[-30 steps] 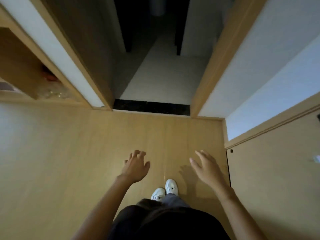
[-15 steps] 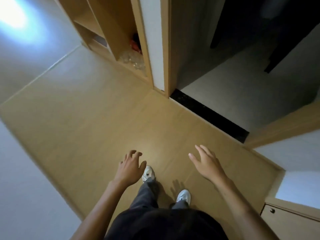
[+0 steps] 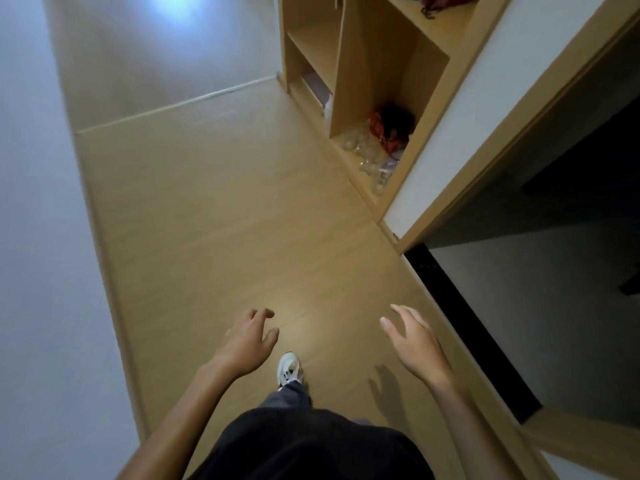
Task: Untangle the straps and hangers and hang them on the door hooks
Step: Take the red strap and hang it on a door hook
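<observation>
Our left hand (image 3: 247, 341) and right hand (image 3: 415, 344) hung empty, fingers loosely spread. We judged the red-black bundle (image 3: 391, 128), maybe straps, well ahead-right in the shelf unit (image 3: 367, 81), right hand nearer.

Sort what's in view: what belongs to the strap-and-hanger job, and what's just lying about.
Job: left hand and right hand, both empty; no straps, hangers or door hooks in view.

Lying about: red-and-black bundle and clear containers in the wooden shelf unit; white shoe on the floor.
</observation>
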Demonstrator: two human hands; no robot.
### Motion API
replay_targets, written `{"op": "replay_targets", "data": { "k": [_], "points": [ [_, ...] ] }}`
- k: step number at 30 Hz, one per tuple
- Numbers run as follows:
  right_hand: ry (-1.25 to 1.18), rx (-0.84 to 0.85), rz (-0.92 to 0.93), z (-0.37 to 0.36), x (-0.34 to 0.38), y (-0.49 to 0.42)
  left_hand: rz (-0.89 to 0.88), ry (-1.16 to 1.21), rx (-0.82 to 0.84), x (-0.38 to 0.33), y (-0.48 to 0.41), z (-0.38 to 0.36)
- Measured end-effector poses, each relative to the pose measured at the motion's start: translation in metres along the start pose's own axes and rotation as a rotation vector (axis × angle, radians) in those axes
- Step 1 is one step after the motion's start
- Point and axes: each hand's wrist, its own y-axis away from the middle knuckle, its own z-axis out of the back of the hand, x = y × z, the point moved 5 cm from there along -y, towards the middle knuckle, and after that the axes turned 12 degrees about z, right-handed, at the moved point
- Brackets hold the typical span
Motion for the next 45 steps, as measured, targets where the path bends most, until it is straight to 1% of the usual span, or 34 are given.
{"op": "replay_targets", "data": {
  "k": [6, 12, 18, 21, 27, 32, 36, 39, 45],
  "points": [
    [-0.028, 0.009, -0.001, 0.014, 0.031, -0.066, -0.052, 0.059, 0.016, -0.042, -0.082, 0.070],
    [-0.002, 0.013, -0.024, 0.033, 0.035, -0.141, -0.077, 0.043, 0.029, -0.086, -0.154, 0.118],
    [0.010, 0.041, -0.012, 0.073, 0.037, -0.250, -0.003, 0.013, 0.031, -0.104, -0.226, 0.157],
    [-0.008, 0.047, 0.024, 0.101, 0.055, -0.307, 0.037, -0.006, 0.029, -0.114, -0.251, 0.183],
    [0.049, 0.046, 0.124, 0.155, 0.096, -0.417, 0.080, 0.039, -0.029, -0.131, -0.299, 0.236],
    [0.029, 0.013, 0.137, 0.180, 0.122, -0.494, 0.097, 0.059, -0.021, -0.144, -0.357, 0.275],
    [0.006, -0.012, 0.093, 0.188, 0.136, -0.543, 0.045, 0.034, 0.016, -0.173, -0.426, 0.314],
    [-0.023, -0.032, 0.009, 0.193, 0.140, -0.566, -0.017, -0.002, 0.033, -0.201, -0.477, 0.352],
    [-0.074, -0.037, -0.158, 0.202, 0.141, -0.591, -0.211, -0.076, 0.018, -0.281, -0.567, 0.435]
  ]
}}
